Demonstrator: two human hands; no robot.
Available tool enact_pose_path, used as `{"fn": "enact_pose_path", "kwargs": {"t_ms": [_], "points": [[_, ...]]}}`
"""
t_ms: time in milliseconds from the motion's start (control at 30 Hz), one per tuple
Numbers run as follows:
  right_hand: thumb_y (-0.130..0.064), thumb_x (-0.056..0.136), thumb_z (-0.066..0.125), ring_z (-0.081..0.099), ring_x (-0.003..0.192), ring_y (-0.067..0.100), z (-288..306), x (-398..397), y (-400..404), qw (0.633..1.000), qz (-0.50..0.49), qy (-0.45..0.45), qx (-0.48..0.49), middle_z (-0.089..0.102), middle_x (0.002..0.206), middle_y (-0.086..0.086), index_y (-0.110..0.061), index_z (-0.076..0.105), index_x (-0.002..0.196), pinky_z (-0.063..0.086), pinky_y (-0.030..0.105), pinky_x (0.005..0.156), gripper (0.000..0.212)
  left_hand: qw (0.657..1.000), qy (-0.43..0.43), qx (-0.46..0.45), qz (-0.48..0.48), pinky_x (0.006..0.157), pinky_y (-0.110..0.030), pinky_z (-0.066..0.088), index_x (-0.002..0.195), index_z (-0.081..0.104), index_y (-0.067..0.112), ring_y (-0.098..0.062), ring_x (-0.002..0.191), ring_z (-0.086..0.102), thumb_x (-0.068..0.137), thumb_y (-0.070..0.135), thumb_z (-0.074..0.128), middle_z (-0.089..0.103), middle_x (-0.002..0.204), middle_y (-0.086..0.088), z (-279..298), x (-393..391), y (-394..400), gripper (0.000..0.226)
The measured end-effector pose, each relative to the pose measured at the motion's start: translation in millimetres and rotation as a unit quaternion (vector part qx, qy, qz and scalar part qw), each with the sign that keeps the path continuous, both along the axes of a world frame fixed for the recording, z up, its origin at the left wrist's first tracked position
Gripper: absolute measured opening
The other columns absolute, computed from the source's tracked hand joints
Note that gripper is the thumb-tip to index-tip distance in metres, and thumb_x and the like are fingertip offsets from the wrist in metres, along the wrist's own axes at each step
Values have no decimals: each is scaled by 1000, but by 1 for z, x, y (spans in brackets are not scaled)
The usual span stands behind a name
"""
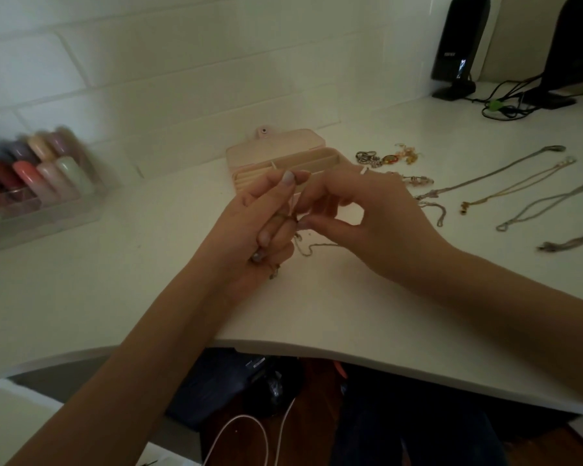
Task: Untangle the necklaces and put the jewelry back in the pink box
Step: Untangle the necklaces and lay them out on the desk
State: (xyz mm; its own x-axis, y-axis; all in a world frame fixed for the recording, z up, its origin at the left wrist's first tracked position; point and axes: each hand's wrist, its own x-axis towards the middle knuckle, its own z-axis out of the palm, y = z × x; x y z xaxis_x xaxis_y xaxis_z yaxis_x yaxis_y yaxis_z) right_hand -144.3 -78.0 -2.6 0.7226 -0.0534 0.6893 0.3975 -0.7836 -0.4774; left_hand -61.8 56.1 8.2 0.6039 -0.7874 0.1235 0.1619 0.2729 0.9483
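Observation:
My left hand (265, 227) and my right hand (357, 220) meet over the middle of the white desk (317, 307), both pinching a thin tangled chain (312, 247) whose loose end trails onto the desk between them. Just behind my fingers stands the pink box (283, 153), lid open, its compartments partly hidden by my hands. To the right lie several untangled necklaces (505, 183), laid out straight. A small heap of rings and charms (387, 158) sits beside the box.
A clear organizer with nail polish bottles (37, 176) stands at the left against the tiled wall. Black speakers (458, 45) and cables (505, 99) occupy the back right corner. The desk's curved front edge runs below my forearms; cords hang under it.

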Motion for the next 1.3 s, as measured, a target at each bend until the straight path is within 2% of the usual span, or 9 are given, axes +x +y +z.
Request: {"fn": "enact_pose_path", "kwargs": {"t_ms": [300, 400, 500, 600, 867, 967, 1067, 1167, 1300], "points": [[-14, 81, 67, 55, 69, 4, -1, 1, -1, 1000, 9, 6, 20, 67, 74, -5, -13, 73, 86, 41, 12, 68, 8, 998, 57, 5, -38, 30, -6, 14, 76, 65, 22, 0, 21, 21, 83, 29, 47, 28, 28, 9, 2, -2, 1, 21], [-13, 81, 67, 56, 70, 5, -1, 1, 1, 997, 21, 41, 65, 65, 72, -9, -16, 73, 85, 43, 15, 68, 9, 998, 58, 1, -36, 30, -6, 14, 71, 69, 23, 1, 21, 21, 82, 29, 47, 29, 28, 9, 3, -3, 1, 25], [-10, 84, 68, 60, 74, 11, 3, -2, 2, 988, 41, 87, 121, 69, 76, -5, -19, 73, 86, 46, 18, 69, 11, 998, 52, 2, -25, 29, -7, 14, 70, 70, 25, 1, 22, 21, 82, 29, 48, 29, 29, 9, 3, -3, 0, 26], [-12, 85, 67, 58, 70, 7, 4, -4, 2, 982, 46, 114, 144, 68, 75, -7, -21, 72, 84, 45, 13, 63, 10, 999, 46, 8, -17, 31, -6, 14, 71, 70, 25, 0, 22, 21, 81, 29, 49, 28, 30, 9, 2, -2, 0, 24], [-11, 79, 68, 53, 64, 2, 6, -6, 2, 983, 1, 101, 153, 65, 71, -2, -14, 67, 72, 45, 19, 61, 7, 999, -14, 34, 12, 33, -8, 16, 75, 68, 22, -2, 24, 21, 84, 27, 50, 29, 33, 7, 0, -2, -1, 21], [-15, 76, 69, 51, 58, 3, 8, -6, -3, 983, -39, 79, 161, 63, 65, -1, -14, 66, 68, 42, 18, 54, 8, 988, -100, 72, 87, 34, -13, 19, 83, 63, 16, -6, 29, 24, 93, 22, 50, 32, 38, 3, -5, -5, -2, 18], [-16, 75, 71, 49, 53, 4, 11, -8, -7, 982, -64, 63, 165, 63, 61, -1, -11, 69, 69, 40, 18, 49, 8, 944, -250, 132, 168, 38, -19, 27, 89, 56, 22, -10, 38, 30, 86, 37, 61, 41, 49, -6, -9, -9, -2, 16], [-13, 76, 69, 48, 52, 4, 13, -8, -9, 983, -73, 57, 161, 63, 60, -1, -9, 69, 72, 39, 17, 49, 6, 934, -290, 119, 173, 42, -14, 32, 89, 53, 17, -10, 40, 30, 81, 35, 69, 42, 52, -18, -11, -11, -1, 26], [-13, 79, 68, 47, 49, 3, 13, -9, -9, 987, -78, 65, 128, 56, 54, -14, -11, 67, 72, 36, 13, 47, 7, 906, -355, 123, 194, 50, -26, 35, 83, 67, 15, -14, 40, 27, 82, 24, 70, 34, 43, -8, -11, -11, -2, 9]]}}
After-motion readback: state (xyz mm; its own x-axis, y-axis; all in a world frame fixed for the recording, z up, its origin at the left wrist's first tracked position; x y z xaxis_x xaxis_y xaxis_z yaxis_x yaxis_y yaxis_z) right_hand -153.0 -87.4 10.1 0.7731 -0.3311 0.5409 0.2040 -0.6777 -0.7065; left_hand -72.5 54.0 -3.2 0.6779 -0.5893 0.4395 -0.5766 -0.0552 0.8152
